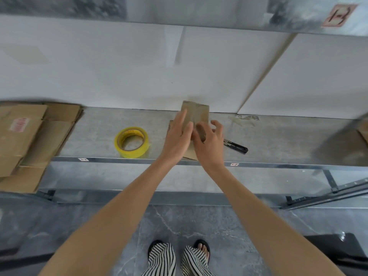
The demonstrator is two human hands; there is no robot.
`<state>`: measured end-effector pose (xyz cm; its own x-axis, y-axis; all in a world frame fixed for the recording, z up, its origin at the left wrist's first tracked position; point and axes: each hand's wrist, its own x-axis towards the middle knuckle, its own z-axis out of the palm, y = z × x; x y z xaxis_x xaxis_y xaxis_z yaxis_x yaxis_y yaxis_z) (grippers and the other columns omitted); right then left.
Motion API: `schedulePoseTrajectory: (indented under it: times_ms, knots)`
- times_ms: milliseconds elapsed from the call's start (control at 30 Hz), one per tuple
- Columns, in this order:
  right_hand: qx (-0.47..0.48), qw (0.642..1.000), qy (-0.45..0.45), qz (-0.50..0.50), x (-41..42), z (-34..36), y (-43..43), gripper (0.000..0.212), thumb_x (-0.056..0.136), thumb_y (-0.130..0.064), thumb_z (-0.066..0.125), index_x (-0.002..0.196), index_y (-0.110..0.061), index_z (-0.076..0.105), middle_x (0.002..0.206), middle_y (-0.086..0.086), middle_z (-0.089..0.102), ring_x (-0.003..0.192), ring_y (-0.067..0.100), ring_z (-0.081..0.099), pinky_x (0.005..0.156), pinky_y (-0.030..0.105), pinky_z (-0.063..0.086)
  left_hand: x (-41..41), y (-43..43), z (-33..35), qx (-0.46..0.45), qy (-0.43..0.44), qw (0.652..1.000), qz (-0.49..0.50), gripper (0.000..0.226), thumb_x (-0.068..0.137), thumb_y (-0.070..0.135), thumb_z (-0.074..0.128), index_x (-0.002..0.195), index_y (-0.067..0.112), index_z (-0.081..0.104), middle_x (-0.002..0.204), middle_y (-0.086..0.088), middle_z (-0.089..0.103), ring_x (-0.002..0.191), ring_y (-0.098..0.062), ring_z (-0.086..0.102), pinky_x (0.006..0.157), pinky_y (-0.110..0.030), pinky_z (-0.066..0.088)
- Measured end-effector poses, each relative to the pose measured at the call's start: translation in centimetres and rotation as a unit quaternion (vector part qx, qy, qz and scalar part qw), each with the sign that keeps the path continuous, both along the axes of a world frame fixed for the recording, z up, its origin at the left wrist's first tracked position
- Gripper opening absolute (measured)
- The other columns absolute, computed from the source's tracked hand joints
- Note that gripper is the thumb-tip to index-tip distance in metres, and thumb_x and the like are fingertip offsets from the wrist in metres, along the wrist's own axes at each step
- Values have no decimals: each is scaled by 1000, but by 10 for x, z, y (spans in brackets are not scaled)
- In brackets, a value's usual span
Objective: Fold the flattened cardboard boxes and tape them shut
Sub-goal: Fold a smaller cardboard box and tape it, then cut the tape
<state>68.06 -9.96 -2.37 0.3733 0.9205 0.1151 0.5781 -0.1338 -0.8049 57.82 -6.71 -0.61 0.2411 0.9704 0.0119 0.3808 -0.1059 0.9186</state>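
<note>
Cardboard box (196, 111) (partly folded) touched by left hand (177, 137) and right hand (209, 143).

Soft, cool, even light fills the view without harsh glare. Only faint shadows sit under the yellow ring-shaped roll of tape (131, 144) left of the left hand (179, 136) and in the cupped palm of the right hand (209, 141). The wide lens bows the grey metal shelf edge (119, 160) below the hands, while blur smears the stack of flattened brown cardboard boxes (29, 140) far left and a brown shape (346, 148) far right, perhaps another box.
</note>
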Motion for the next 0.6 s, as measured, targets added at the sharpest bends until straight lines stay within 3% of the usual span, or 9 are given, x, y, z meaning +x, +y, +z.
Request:
schedulePoseTrajectory:
  times_ms: [167,233,300,367,500,567,600]
  knots:
    - [25,998,55,5,-3,-6,0,27,99,-24,46,119,-18,62,147,-1,38,103,14,59,80,24,46,5,7,-19,55,64,996,25,43,102,13,33,145,9,34,157,1,20,142,-10,22,103,-6,15]
    - [36,997,67,20,2,-8,1,30,99,-21,44,120,-17,64,143,-2,45,101,12,60,83,31,51,3,9,-20,47,35,998,32,42,102,9,33,144,9,36,155,0,25,142,-10,24,100,1,13]
    - [38,995,86,38,10,-9,2,29,98,-21,44,117,-18,65,135,-6,51,93,12,61,80,42,53,0,10,-17,8,-22,999,48,41,101,6,33,140,11,43,152,1,33,139,-8,29,103,-4,19]
    - [32,993,98,54,17,-5,1,28,99,-17,44,117,-17,66,128,-11,54,93,11,59,82,42,53,-5,14,-14,-38,-75,995,60,41,100,5,32,135,13,51,147,4,41,133,-5,36,106,-12,27]
    - [23,991,108,80,26,3,0,30,100,-11,42,123,-12,62,116,-18,51,96,0,52,87,23,48,-13,13,-16,-59,-78,993,69,41,99,6,32,130,17,55,126,7,60,111,-5,55,98,-19,43]
    - [14,990,106,87,27,3,0,33,101,-13,41,128,-12,58,121,-19,49,100,-6,48,85,7,42,-16,5,-33,-74,-47,993,76,34,100,17,34,116,26,62,112,5,65,97,-8,59,86,-17,47]
    - [11,991,105,87,26,1,1,33,101,-14,40,130,-13,57,123,-20,47,102,-8,45,84,2,38,-17,1,-39,-101,-47,991,79,31,99,28,34,104,32,64,107,5,67,94,-10,60,86,-23,50]
